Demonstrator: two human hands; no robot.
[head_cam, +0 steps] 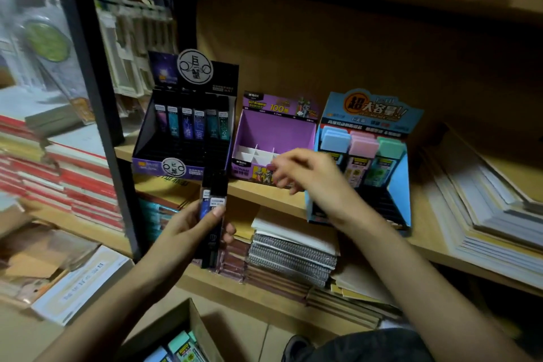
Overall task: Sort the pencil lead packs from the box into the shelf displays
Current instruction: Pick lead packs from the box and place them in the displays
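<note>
Gripping a small bunch of dark lead packs [212,214] upright, the left hand [191,232] lays its thumb across their labels and curls its fingers round behind. The bunch stands in front of the shelf edge, just below the black display. The right hand [299,170] hangs before the purple display with its fingers loose and spread, too blurred to show finer detail.

Behind both hands runs the wooden shelf [264,195], with another board below it. On the right of the shelf lie broad paper stacks [484,214]; past the dark upright on the left, red-edged books [73,179] are piled flat. Spiral notebooks [293,256] are stacked on the lower board, under the right forearm.

Three displays stand side by side on the shelf. The blue display [361,109] on the right holds pastel-capped packs [363,147] — blue, pink and green caps in a row. The black display [182,156] on the left carries a row of starry packs [191,123] along its back. Between them sits the purple display [276,129], white dividers showing inside.

At the bottom edge a cardboard box [202,329] stands open on the floor, with more pale-capped packs [182,344] lying in it.
</note>
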